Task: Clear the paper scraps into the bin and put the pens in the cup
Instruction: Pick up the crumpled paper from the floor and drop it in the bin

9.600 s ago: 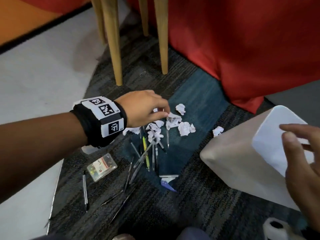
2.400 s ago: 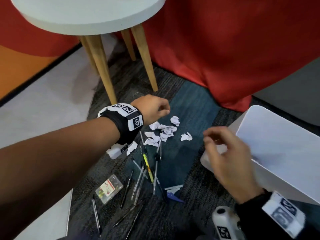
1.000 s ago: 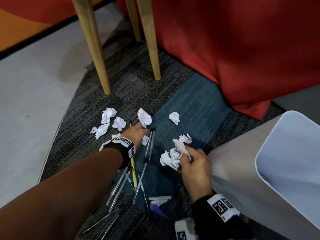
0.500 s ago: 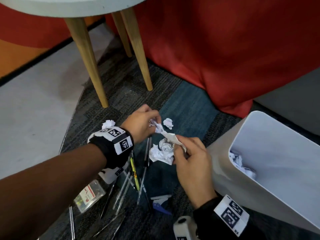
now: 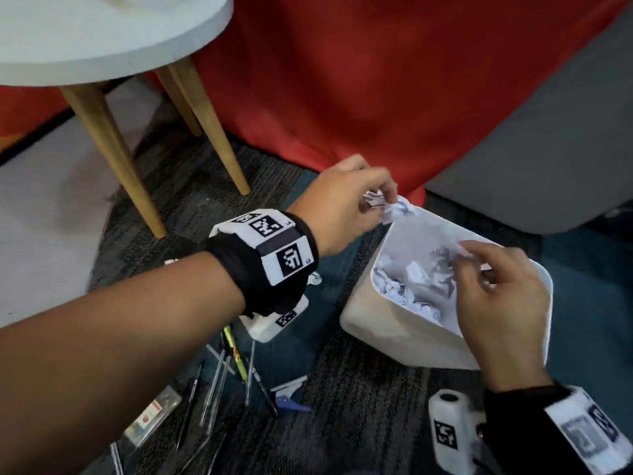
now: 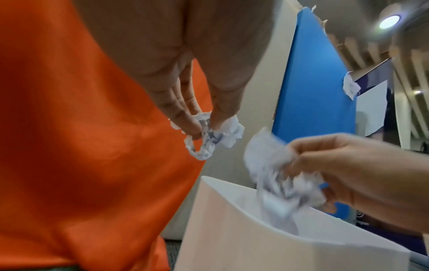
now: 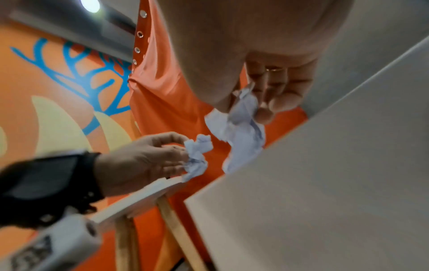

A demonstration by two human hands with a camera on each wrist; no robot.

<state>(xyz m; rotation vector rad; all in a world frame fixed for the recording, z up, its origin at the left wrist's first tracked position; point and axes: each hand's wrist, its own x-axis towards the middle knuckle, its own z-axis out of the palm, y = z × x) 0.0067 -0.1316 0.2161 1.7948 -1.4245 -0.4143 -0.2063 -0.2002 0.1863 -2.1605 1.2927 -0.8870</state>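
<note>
Crumpled paper scraps [image 5: 399,209] pinched in the left hand [image 5: 337,209] — below it a smooth matt plastic bin [image 5: 387,332], beyond, red cloth [image 5: 359,80].

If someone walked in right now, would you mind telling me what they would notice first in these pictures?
Both hands meet over the tilted white plastic bin, already part-filled with crumpled white paper scraps. The left hand pinches a scrap at its far rim, while the right hand holds another wad over the opening. Behind hangs a bright red cloth; loose pens lie on the carpet nearby.
</note>
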